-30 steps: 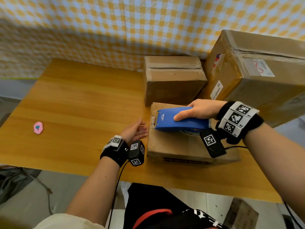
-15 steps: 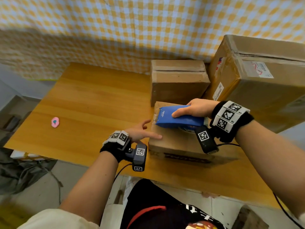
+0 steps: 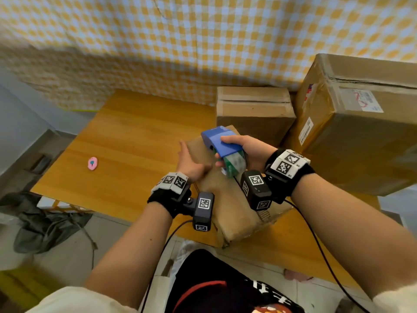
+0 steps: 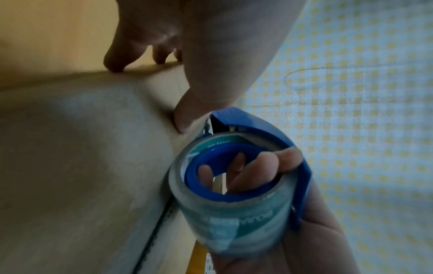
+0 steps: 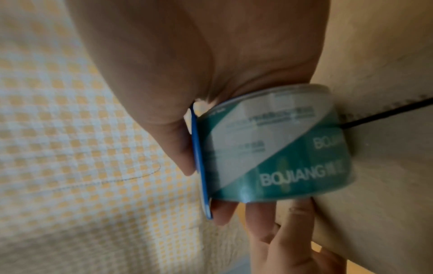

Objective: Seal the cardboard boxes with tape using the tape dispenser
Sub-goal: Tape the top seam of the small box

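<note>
In the head view a small cardboard box [image 3: 228, 204] is tipped up on the wooden table [image 3: 135, 143], one end raised toward the back. My left hand [image 3: 191, 164] grips its left edge, the fingers [image 4: 116, 61] hooked over the rim and the thumb [image 4: 185, 115] on the face of the box [image 4: 82, 148]. My right hand [image 3: 228, 152] holds the blue tape dispenser [image 3: 217, 141] against the box, with fingers through the core of the green-printed tape roll [image 4: 243, 213]. The right wrist view shows the roll [image 5: 276, 148] beside the box [image 5: 374, 129].
A medium taped box [image 3: 255, 114] and a large box [image 3: 361, 123] stand at the back right, close behind my hands. A small pink object [image 3: 92, 163] lies on the table's left part. Checked cloth covers the wall. Dark cloth [image 3: 45, 227] lies on the floor at left.
The small box lay flat; my left hand has taken hold of its edge and tipped it up. The dispenser has come off the box top and turned on its side.
</note>
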